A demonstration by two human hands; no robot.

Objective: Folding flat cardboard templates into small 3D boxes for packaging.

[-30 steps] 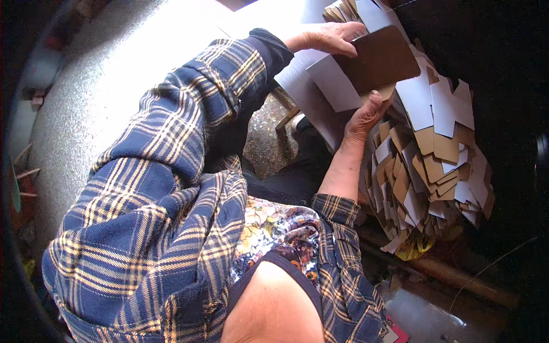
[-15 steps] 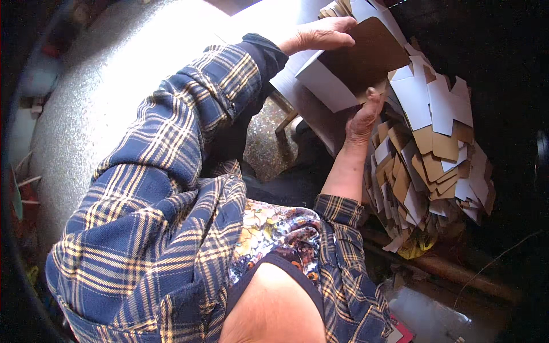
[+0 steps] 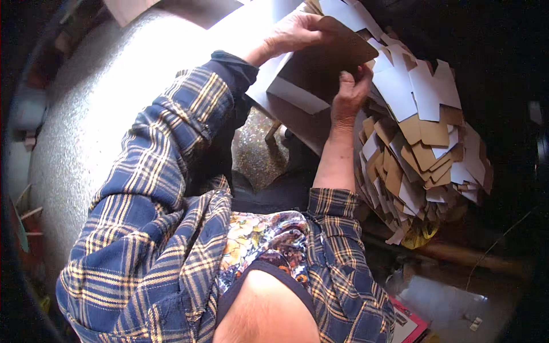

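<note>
Fingers of both hands, left hand (image 3: pixel 294 34) and right hand (image 3: pixel 349 94), pinch a brown cardboard sheet (image 3: pixel 329 60) above the cutout pile (image 3: pixel 423 137); it looks light, stiff, best held by its edges.

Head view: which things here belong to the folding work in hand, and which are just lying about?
In hand:
- left hand and right hand, both gripping the brown cardboard blank
- pile of die-cut cardboard blanks

Lying about:
- speckled floor
- pink-edged booklet
- wooden pole
</note>
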